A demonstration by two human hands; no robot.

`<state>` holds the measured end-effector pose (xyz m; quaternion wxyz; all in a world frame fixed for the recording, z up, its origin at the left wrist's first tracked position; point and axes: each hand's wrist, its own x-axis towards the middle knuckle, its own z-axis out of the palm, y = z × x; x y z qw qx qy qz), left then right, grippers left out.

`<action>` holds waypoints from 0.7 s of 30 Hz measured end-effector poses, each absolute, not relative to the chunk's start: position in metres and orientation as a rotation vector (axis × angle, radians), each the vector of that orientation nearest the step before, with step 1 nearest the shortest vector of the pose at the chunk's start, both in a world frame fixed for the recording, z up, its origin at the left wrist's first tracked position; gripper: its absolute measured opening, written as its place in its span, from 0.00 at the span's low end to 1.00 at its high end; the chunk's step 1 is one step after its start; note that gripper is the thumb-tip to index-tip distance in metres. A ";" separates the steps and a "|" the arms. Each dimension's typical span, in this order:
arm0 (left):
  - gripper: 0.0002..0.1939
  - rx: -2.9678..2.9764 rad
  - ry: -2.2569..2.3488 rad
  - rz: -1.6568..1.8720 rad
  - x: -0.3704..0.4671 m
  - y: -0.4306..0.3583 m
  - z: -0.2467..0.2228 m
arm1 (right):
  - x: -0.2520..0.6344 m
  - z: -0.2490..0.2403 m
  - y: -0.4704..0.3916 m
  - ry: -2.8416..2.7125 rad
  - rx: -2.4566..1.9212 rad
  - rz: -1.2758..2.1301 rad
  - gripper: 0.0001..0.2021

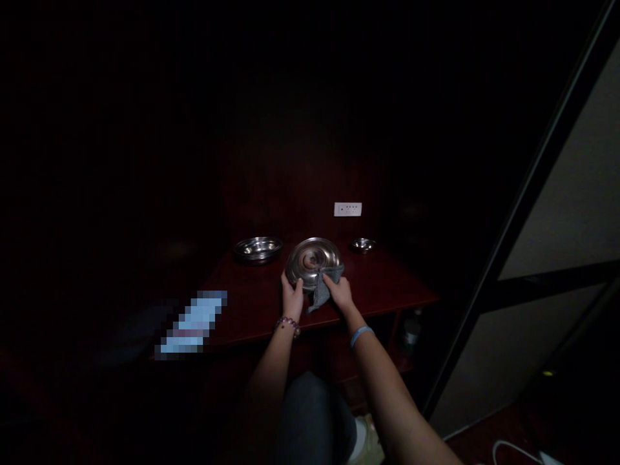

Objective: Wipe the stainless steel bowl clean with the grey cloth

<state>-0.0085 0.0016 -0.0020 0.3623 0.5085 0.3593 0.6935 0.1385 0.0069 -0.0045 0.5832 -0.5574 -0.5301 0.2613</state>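
Note:
A round, shiny metal plate (304, 252) is tilted up in front of me, above the dark red desk (387, 278). My left hand (292, 295) grips its lower left edge, thumb on the near face. With my right hand (340, 292) I hold a grey cloth (320, 294) against the plate's lower right part, and one corner of the cloth hangs down. To the left on the desk sit stacked metal dishes (258, 248). A small metal bowl (363, 245) stands to the right, near the back.
A white power socket (347, 209) is on the back wall. Pixelated bright blue patch (194, 326) lies at the desk's left front. A bottle (411, 336) stands on a shelf below the right side. A framed panel (547, 258) rises at right; a white cable (513, 445) lies low.

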 end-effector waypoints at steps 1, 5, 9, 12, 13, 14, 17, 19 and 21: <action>0.30 1.298 0.939 1.816 -0.008 0.002 -0.002 | 0.139 -0.005 0.008 -1.240 -1.308 0.601 0.17; 0.25 1.235 0.955 1.885 -0.007 0.006 -0.001 | 0.139 -0.009 0.012 -1.252 -1.343 0.583 0.19; 0.21 1.256 0.986 1.854 -0.007 0.007 -0.002 | 0.141 -0.012 0.017 -1.262 -1.362 0.587 0.20; 0.21 1.289 1.001 1.808 -0.007 0.007 -0.004 | 0.142 -0.014 0.020 -1.248 -1.341 0.594 0.20; 0.21 1.299 1.002 1.796 -0.007 0.007 -0.004 | 0.142 -0.014 0.020 -1.240 -1.332 0.599 0.20; 0.22 1.310 1.002 1.783 -0.007 0.007 -0.005 | 0.143 -0.014 0.020 -1.231 -1.324 0.604 0.20; 0.23 1.361 1.003 1.721 -0.006 0.008 -0.008 | 0.143 -0.014 0.020 -1.205 -1.300 0.614 0.21; 0.25 1.389 1.020 1.678 -0.006 0.009 -0.010 | 0.143 -0.014 0.019 -1.198 -1.283 0.622 0.21; 0.26 1.402 1.041 1.645 -0.006 0.011 -0.012 | 0.143 -0.013 0.019 -1.200 -1.272 0.632 0.21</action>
